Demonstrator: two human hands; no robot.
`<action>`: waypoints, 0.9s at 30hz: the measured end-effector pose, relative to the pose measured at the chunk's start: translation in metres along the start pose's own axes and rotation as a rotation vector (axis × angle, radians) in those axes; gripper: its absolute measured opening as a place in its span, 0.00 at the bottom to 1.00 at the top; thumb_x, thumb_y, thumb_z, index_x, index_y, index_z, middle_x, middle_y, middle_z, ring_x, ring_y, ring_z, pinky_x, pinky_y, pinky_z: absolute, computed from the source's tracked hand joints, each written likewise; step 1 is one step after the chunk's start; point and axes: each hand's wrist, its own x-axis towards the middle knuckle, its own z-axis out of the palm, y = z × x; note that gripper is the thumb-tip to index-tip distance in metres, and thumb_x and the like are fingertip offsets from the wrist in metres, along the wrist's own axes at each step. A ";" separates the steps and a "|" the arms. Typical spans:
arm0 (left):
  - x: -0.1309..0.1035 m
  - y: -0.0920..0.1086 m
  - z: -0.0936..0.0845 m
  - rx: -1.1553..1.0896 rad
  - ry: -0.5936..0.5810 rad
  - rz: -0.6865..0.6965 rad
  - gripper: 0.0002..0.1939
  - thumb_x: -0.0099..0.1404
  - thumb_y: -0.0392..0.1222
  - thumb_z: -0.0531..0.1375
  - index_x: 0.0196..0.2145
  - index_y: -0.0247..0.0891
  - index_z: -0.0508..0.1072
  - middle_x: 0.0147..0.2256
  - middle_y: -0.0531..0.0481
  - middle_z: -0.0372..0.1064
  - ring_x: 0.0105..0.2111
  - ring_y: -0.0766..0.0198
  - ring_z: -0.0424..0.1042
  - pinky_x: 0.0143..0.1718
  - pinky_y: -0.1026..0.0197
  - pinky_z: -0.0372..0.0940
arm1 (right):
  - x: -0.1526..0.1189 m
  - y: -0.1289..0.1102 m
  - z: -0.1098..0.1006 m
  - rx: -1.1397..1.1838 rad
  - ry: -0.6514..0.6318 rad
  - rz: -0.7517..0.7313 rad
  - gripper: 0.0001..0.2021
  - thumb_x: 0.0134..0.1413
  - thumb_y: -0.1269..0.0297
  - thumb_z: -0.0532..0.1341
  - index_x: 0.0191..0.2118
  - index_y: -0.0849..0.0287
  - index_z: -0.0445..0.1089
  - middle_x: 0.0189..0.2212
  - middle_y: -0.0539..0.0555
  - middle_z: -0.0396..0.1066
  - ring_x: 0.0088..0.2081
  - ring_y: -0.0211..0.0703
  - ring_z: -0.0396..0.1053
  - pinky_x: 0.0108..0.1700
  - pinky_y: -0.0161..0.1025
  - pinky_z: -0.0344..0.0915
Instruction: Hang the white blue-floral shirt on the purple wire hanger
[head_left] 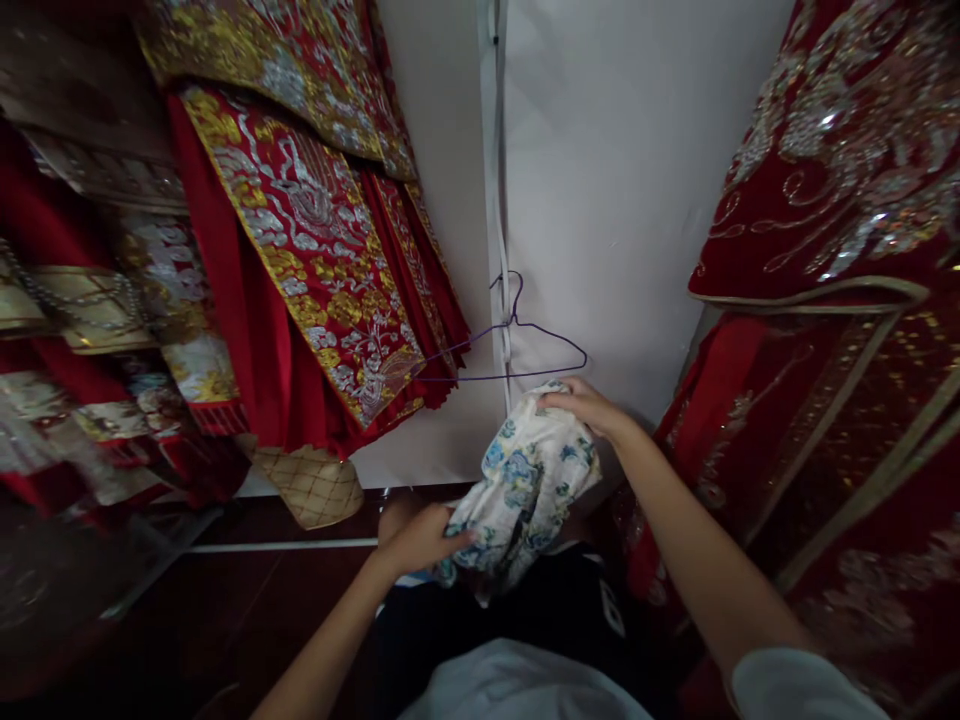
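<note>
A white cloth with a blue and green floral print [517,480] is bunched between both hands, above my lap. My left hand [427,538] grips its lower left part, thumb on top and fingers partly hidden. At the cloth's upper right end, my right hand [589,405] pinches the fabric between thumb and fingers. Just above the cloth, a thin purple wire hanger [517,322] hangs against the wall beside a white strap [498,200]. No garment is on the hanger, and neither hand touches it.
Red garments with gold and silver embroidery [315,210] hang at the left. More red beaded garments [847,180] hang close on the right. A pale wall [607,170] stands ahead. Low at the left, a metal bar [285,546] runs above the dark floor.
</note>
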 end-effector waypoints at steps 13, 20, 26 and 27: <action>0.004 0.020 -0.089 -0.056 0.364 -0.020 0.19 0.49 0.31 0.71 0.11 0.40 0.67 0.16 0.53 0.61 0.22 0.63 0.63 0.34 0.66 0.59 | 0.074 0.050 0.010 -0.375 0.165 -0.199 0.24 0.45 0.42 0.61 0.16 0.58 0.61 0.12 0.44 0.53 0.20 0.34 0.52 0.24 0.34 0.48; 0.027 0.048 -0.096 -0.175 0.497 0.187 0.13 0.47 0.38 0.72 0.16 0.39 0.72 0.43 0.43 0.77 0.47 0.51 0.73 0.56 0.59 0.60 | 0.028 0.037 -0.025 -0.536 0.264 -0.249 0.29 0.46 0.35 0.58 0.16 0.58 0.59 0.14 0.46 0.51 0.21 0.34 0.50 0.23 0.35 0.44; 0.078 0.092 -0.108 0.008 0.586 0.418 0.15 0.58 0.46 0.65 0.19 0.38 0.71 0.44 0.42 0.75 0.47 0.50 0.71 0.54 0.56 0.61 | 0.007 0.035 -0.011 -0.566 0.268 -0.311 0.25 0.54 0.43 0.57 0.17 0.58 0.61 0.15 0.49 0.59 0.21 0.37 0.57 0.24 0.34 0.47; 0.089 0.098 -0.109 0.075 0.567 0.445 0.15 0.61 0.46 0.63 0.20 0.37 0.71 0.42 0.42 0.75 0.45 0.52 0.72 0.51 0.57 0.62 | 0.007 0.036 -0.005 -0.559 0.257 -0.310 0.24 0.54 0.44 0.57 0.18 0.58 0.62 0.16 0.49 0.60 0.21 0.38 0.58 0.24 0.34 0.48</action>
